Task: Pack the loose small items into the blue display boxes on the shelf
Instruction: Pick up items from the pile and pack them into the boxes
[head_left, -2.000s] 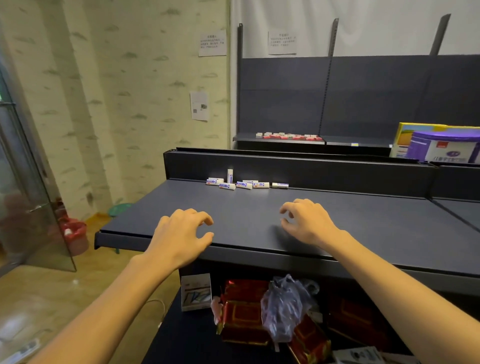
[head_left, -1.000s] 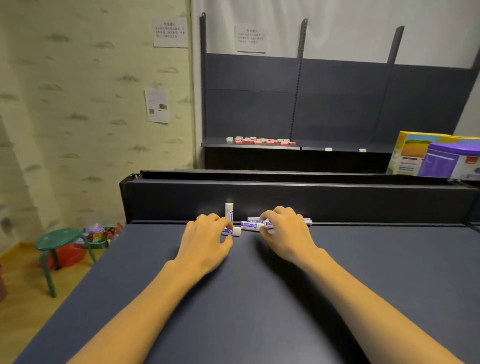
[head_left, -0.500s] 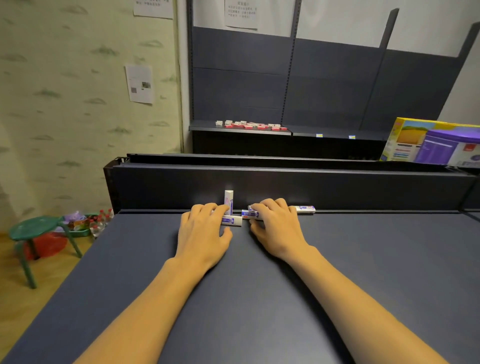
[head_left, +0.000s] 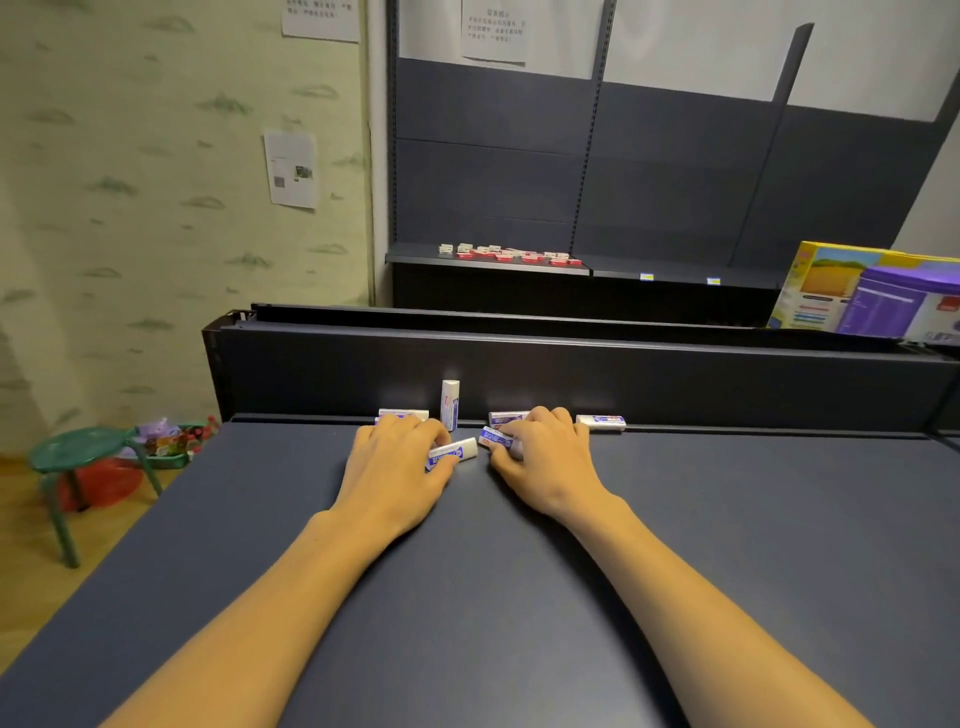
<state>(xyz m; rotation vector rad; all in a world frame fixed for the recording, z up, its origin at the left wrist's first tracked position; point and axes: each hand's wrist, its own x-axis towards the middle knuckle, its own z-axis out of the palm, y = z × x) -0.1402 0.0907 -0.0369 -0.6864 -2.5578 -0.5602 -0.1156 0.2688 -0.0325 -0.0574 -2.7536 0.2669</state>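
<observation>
Gathering step: the left hand (head_left: 395, 467) curls around one small stick (head_left: 452, 454) and the right hand (head_left: 545, 460) apparently pinches another (head_left: 496, 437) on the shelf (head_left: 519, 597), next needing a blue box, none visible.

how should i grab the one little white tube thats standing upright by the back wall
Pinch the small white upright tube with blue and red print across its upper half, thumb and forefinger on its left and right sides, coming from above. It stands tall and narrow close to the dark back panel, so a front push would probably tip it.
</observation>
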